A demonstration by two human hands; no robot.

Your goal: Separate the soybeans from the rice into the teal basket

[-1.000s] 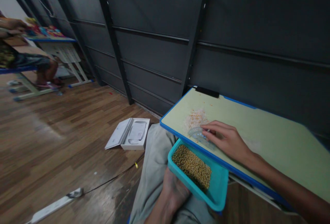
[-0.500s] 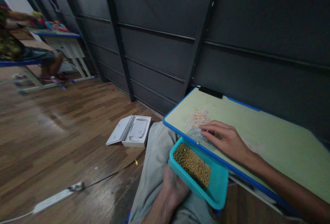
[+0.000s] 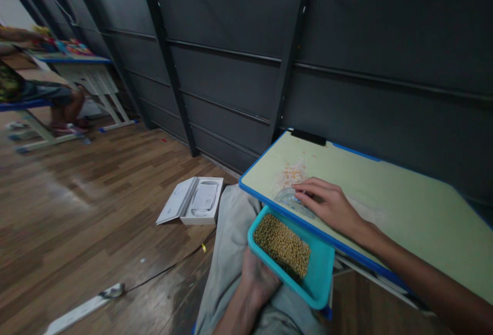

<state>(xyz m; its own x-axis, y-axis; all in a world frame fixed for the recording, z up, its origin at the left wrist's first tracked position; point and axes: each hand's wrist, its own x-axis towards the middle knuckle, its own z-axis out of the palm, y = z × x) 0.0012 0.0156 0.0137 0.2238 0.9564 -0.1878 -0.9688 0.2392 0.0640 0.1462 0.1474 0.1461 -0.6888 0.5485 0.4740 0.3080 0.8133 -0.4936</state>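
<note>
Left hand [image 3: 257,277] is holding the tray [image 3: 322,268], fingertips hidden beneath; beyond it, right hand [image 3: 329,204] is apparently pinching blurry clear plastic [image 3: 285,198].

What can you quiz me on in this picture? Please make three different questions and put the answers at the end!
1. Pick one. What holds the turquoise tub of small round grains?
A: the right hand
B: the left hand
C: both hands

2. True or false: the white box on the wooden floor has its lid open.

3. What lies in a loose pile on the tabletop, just past the fingers of the right hand?

Key
1. B.
2. True.
3. Pale and yellow-orange bits; they are too small to tell exactly what they are.
</note>
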